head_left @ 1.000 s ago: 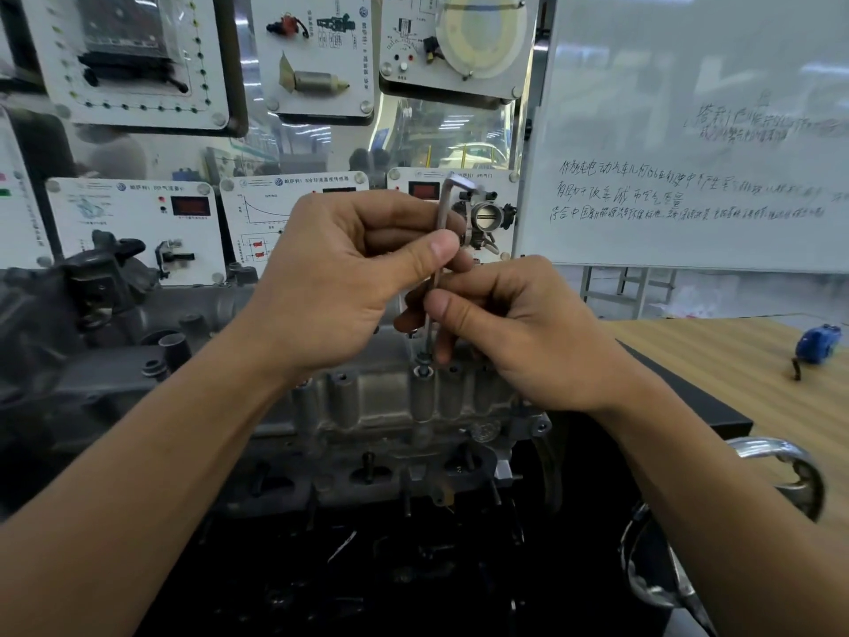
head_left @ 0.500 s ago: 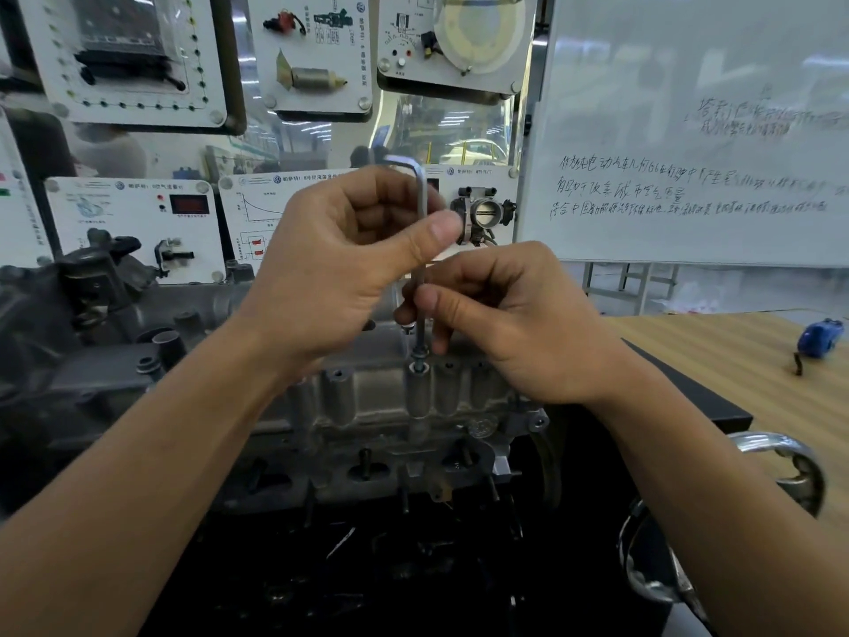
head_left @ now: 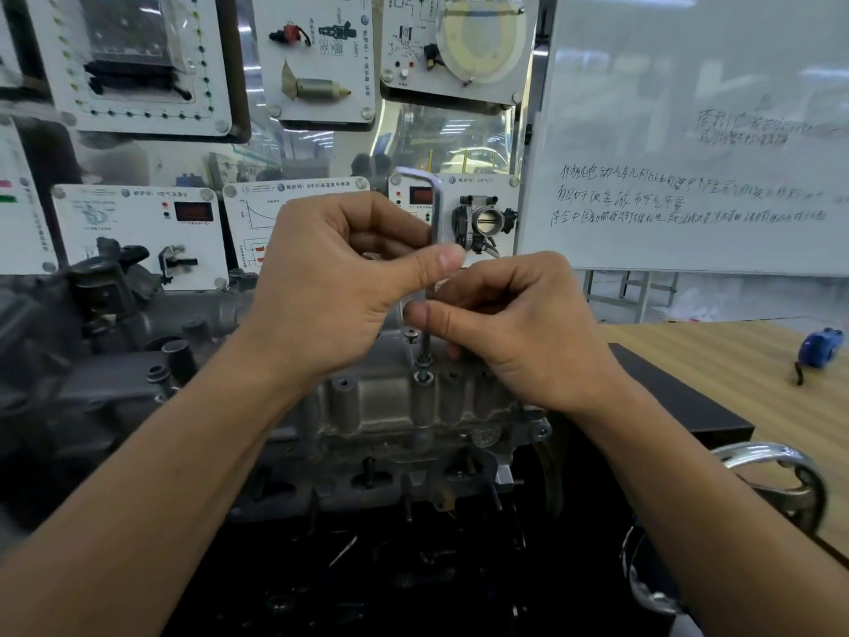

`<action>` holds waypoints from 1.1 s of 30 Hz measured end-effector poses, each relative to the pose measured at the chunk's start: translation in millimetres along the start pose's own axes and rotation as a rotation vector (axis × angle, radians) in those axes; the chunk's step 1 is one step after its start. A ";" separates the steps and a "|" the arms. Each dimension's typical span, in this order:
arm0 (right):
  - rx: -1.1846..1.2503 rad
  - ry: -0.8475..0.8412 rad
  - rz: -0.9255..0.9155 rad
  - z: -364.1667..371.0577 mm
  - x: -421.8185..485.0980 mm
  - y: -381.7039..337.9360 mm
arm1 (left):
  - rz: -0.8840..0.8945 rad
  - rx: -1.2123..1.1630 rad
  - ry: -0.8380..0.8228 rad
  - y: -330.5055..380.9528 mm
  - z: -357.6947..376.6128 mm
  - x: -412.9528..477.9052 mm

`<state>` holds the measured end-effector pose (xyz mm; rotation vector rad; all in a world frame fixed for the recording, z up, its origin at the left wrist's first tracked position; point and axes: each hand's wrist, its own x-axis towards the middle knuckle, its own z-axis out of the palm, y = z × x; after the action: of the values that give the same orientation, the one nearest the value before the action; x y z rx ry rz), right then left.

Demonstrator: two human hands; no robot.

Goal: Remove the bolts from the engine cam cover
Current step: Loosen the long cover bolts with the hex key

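Here, the left hand (head_left: 340, 287) pinches the upper shaft of an L-shaped hex key (head_left: 437, 209) between the thumb and the curled fingers. The right hand (head_left: 519, 333) pinches the lower shaft between the thumb and forefinger, with the remaining fingers curled behind it. The key stands nearly upright, and its short arm points left above the left hand.

The lower tip of the key meets the head of a bolt (head_left: 421, 360). The bolt sits in a round boss on the near edge of the cam cover (head_left: 390, 402), and its head appears to stand just above the boss rim. A second bolt head (head_left: 412, 335) shows just behind and to the left, close to the right thumb.

The cam cover is grey cast metal and lies on top of the engine, directly below both hands. Darker engine parts extend to the left.

Behind the engine hang white training panels; one carries a throttle body (head_left: 484, 220). A whiteboard (head_left: 689, 131) with handwriting stands to the right. Below it is a wooden table (head_left: 735, 383) with a blue object (head_left: 820, 347) on it. A chrome handwheel (head_left: 781, 475) is at lower right.
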<state>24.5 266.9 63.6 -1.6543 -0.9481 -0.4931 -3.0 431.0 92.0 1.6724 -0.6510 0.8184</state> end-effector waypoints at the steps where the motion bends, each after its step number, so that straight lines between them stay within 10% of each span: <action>1: -0.001 0.008 -0.010 0.4 0.4 0.2 | 0.011 0.014 0.018 0.3 1.2 0.5; 12: -0.065 -0.167 0.006 -8.9 1.7 0.7 | -0.042 -0.159 -0.280 -1.9 -8.9 -4.1; 33: -0.057 -0.167 0.020 -6.7 -0.7 -2.7 | -0.065 -0.106 -0.156 1.8 5.5 -3.1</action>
<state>23.0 260.5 66.7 -1.7760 -1.0466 -0.3752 -5.3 425.3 89.8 1.6629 -0.7314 0.6012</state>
